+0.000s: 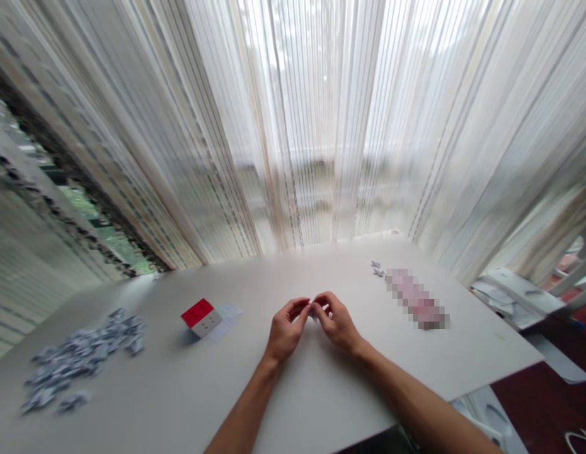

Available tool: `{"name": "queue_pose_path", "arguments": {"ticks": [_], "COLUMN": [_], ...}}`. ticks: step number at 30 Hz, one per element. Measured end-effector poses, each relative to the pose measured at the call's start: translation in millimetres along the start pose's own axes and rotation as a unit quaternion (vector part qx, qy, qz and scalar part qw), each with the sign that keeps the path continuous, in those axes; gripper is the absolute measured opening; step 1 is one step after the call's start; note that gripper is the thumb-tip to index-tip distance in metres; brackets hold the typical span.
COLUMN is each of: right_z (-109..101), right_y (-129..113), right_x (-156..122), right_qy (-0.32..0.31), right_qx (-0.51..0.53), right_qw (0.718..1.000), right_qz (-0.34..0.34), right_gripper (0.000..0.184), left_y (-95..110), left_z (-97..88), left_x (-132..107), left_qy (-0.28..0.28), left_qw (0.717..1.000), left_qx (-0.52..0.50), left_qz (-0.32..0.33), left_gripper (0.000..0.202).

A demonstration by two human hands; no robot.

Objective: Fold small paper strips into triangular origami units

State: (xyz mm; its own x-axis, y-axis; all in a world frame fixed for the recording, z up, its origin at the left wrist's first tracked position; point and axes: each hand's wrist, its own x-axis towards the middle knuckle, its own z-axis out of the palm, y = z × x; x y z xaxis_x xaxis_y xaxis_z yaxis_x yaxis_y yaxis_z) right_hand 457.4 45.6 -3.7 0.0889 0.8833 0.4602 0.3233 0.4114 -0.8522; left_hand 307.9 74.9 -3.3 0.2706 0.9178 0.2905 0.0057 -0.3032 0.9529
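My left hand [289, 325] and my right hand [337, 323] meet just above the middle of the white table [293, 403]. Thumbs and fingertips of both are pinched together on a small piece of paper [314, 314], greyish white and mostly hidden by the fingers. To the left of my hands sits a cube [201, 317] with a red top and a white side, looking like a puzzle cube. It rests against or on a thin sheet of paper [229, 317]. Further left lies a loose pile of small folded paper pieces [87, 353].
Two small folded papers [377, 269] lie at the back right, beside a blurred-out pinkish thing [416, 299]. A sheer curtain [302, 126] hangs behind the table. Past the right edge is a white shelf with papers [498, 291]. A dark object [378, 441] shows at the near edge.
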Motion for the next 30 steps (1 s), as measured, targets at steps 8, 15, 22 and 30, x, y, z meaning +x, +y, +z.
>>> {"name": "queue_pose_path", "arguments": {"ticks": [8,15,22,30], "right_z": [1.1,2.2,0.2,-3.6], "right_y": [1.3,-0.8,-3.3,-3.0], "right_x": [0.2,-0.2,-1.0,0.8], "right_qy": [0.007,0.003,-0.008,-0.027], "right_qx": [0.008,-0.016,-0.012,0.005], "right_qw": [1.000,1.000,1.000,0.999], "right_qz": [0.007,0.001,0.000,0.020], "right_gripper": [0.013,0.013,0.015,0.017], "left_y": [1.8,4.0,-0.3,-3.4], "left_z": [-1.5,-4.6,-4.6,-3.8], "left_x": [-0.6,-1.5,-1.8,0.4], "left_qy": [0.006,0.006,0.023,0.017], "left_qw": [1.000,0.999,0.998,0.999], "left_qx": [0.023,0.048,0.060,0.031], "left_qz": [-0.006,-0.012,0.006,-0.011], "left_gripper": [0.033,0.035,0.027,0.032]}}
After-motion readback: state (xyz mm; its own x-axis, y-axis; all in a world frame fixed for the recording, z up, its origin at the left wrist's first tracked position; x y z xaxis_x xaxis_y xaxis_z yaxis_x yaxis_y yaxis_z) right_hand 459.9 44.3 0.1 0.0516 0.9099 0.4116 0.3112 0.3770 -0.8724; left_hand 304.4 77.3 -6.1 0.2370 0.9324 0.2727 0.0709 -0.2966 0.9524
